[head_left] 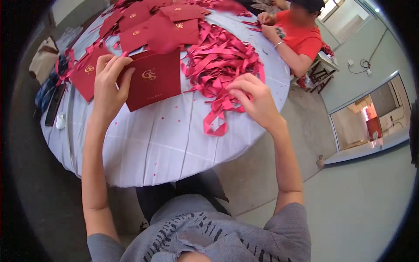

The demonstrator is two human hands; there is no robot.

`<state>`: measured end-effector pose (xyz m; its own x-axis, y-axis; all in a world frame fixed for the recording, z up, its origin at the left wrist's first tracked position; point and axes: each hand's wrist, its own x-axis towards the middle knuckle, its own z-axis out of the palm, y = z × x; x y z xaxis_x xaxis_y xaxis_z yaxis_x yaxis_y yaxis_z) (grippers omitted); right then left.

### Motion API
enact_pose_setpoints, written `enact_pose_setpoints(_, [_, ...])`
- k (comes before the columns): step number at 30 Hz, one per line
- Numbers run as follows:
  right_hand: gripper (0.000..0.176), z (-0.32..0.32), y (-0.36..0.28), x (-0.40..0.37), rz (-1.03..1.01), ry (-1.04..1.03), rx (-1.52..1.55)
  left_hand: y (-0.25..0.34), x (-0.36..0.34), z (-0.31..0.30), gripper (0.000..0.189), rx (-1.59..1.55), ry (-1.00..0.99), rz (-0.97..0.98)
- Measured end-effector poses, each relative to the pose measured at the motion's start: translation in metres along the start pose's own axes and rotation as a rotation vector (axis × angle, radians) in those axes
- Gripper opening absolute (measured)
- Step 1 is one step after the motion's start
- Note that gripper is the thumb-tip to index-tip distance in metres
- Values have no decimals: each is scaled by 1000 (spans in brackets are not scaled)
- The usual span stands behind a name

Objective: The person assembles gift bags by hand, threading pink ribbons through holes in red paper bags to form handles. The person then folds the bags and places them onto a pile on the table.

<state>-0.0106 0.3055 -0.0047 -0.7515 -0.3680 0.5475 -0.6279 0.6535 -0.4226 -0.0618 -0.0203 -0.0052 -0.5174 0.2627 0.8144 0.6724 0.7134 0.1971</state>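
A: Left hand [111, 81]?
B: Grasping a dark-red rectangular card piece with gold lettering [155, 81] by its left edge, thumb on the lettered face. Card tilted, held above the near part of the table.
A: Right hand [260, 99]?
B: Fingers curled, thumb and forefinger close together, at the near right side of a heaped tangle of glossy pink-red ribbons [224, 54]. Cannot tell whether a ribbon is pinched.
A: Position of the heap?
B: Right of the held card, on a round table with a white cloth [131, 159]. One ribbon loop trails toward the near edge.
A: Other stock?
B: A spread of matching dark-red cards [135, 37] beyond the held one; another lettered red card [88, 70] just left of the left hand. Small red specks dot the cloth.
A: Anyone else?
B: A person in a bright red short-sleeved top [303, 37], far right side, hands near thin red strips.
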Motion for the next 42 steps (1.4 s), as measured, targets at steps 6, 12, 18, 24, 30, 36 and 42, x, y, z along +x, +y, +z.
enact_pose_setpoints(6, [12,19,-6,-6,-103,-223,-107,-1,-5,1,16,27,-10,-32])
enact_pose_setpoints(12, [16,52,1,-16,-215,-359,-342,-4,-7,3,17,62,35,31])
enact_pose_setpoints(18, [13,48,-19,6,-261,-261,-314,-15,-14,7,18,59,16,17])
enact_pose_setpoints(24, [9,41,-54,54,-325,153,-13,-27,-23,5,19,49,51,-70])
enact_pose_setpoints(30, [18,49,-70,83,-433,472,180,-46,-29,-1,18,86,139,-101])
enact_pose_setpoints(36, [21,79,-35,52,-345,67,13,-51,-25,-11,18,168,193,-117])
enact_pose_setpoints(42, [21,61,-28,42,-18,-224,46,-37,-17,-15,14,176,284,-126])
